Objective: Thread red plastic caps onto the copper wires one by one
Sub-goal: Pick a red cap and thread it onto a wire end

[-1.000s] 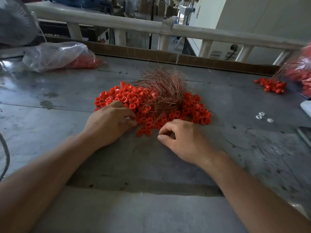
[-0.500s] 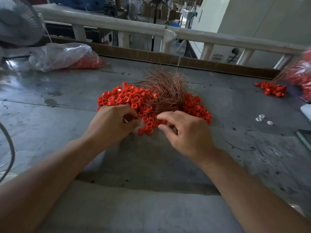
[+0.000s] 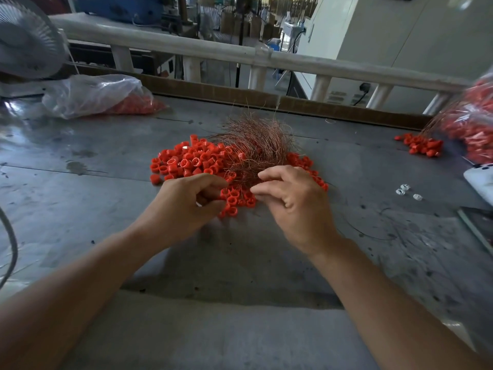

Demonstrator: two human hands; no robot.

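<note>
A heap of red plastic caps (image 3: 186, 164) lies on the grey metal table (image 3: 80, 214), with a tangled bundle of thin copper wires (image 3: 256, 140) on top of its middle. My left hand (image 3: 184, 204) sits at the heap's near edge, fingers curled, thumb and fingertips closed around a red cap (image 3: 225, 194). My right hand (image 3: 293, 206) is beside it. Its index finger and thumb reach into the near ends of the wires and pinch them. What lies under both palms is hidden.
A clear plastic bag of red caps (image 3: 98, 94) lies at the back left beside a fan (image 3: 24, 41). At the right are a smaller cap pile (image 3: 424, 145), a bag of caps threaded on wires (image 3: 474, 124), three small white pieces (image 3: 405, 189) and a white object (image 3: 480, 180).
My right hand moved forward from the bare table into the near ends of the copper wires. My left hand shifted slightly right, toward the right hand, and stayed curled at the heap's edge.
</note>
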